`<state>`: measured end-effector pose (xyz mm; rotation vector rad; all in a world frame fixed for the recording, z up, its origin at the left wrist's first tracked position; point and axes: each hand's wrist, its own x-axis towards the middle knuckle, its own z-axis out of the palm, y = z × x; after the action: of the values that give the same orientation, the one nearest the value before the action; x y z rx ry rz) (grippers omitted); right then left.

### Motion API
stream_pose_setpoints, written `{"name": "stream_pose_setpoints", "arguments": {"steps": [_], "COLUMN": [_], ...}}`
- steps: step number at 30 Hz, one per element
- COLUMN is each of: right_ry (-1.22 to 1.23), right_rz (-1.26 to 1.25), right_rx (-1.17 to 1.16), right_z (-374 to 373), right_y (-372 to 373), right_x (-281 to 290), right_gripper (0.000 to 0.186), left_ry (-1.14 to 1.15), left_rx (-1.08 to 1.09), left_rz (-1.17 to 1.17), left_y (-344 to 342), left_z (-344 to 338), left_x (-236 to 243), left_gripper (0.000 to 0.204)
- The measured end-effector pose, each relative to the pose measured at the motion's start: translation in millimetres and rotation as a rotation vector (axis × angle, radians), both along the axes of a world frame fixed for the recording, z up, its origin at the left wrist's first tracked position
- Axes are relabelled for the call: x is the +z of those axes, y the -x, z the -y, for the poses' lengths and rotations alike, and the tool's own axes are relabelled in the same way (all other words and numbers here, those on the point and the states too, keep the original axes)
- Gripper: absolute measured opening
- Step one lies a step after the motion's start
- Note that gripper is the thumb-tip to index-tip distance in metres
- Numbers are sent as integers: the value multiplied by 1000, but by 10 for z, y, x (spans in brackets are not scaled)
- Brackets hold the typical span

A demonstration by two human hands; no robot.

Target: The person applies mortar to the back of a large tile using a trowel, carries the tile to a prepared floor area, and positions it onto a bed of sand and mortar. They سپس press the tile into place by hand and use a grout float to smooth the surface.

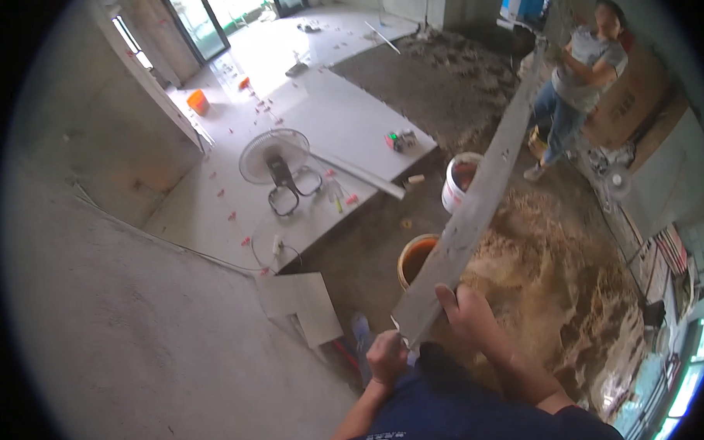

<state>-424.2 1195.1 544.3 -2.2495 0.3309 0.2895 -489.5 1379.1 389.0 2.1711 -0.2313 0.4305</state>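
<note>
A long grey board (472,204) runs from the person's two hands up and away to the right, its near end close to the body. The left hand (387,357) is closed around the left corner of that near end. The right hand (468,315) grips the right edge a little farther along, its thumb toward the top face (the fingers underneath are hidden, so I cannot tell how they sit). The hands are apart from each other, with the board's near end between them.

Near the far end of the board stands another person (598,60), arms raised to it; whether both of that person's hands grip it is hard to tell.

Just left of the board, in this view, are a white bucket (449,195) and, nearer the hands, a bucket with a yellowish rim (402,258), which the board partly overlaps. Rough brown sand (555,252) spreads to the right. Farther left, a fan (255,157) stands on the pale tiled floor (325,104).
</note>
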Motion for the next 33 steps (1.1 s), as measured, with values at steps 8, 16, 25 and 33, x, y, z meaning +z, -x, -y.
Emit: {"name": "stream_pose_setpoints", "arguments": {"steps": [8, 16, 25, 33], "right_ry": [-65, -2, -54, 59], "right_rz": [-44, -30, 65, 47], "right_rx": [-6, -112, -43, -31], "right_z": [-103, -99, -147, -114], "right_y": [-86, -21, -57, -40], "right_x": [177, -65, -24, -24], "right_gripper": [55, 60, 59, 62], "left_ry": [147, 298, 303, 267], "left_rx": [109, 163, 163, 157], "left_rz": [-191, -254, -271, -230], "left_y": [-50, 3, 33, -20], "left_z": [17, 43, 110, 129], "left_x": [-21, -274, -445, -519], "left_gripper": [27, 38, 32, 37]}}
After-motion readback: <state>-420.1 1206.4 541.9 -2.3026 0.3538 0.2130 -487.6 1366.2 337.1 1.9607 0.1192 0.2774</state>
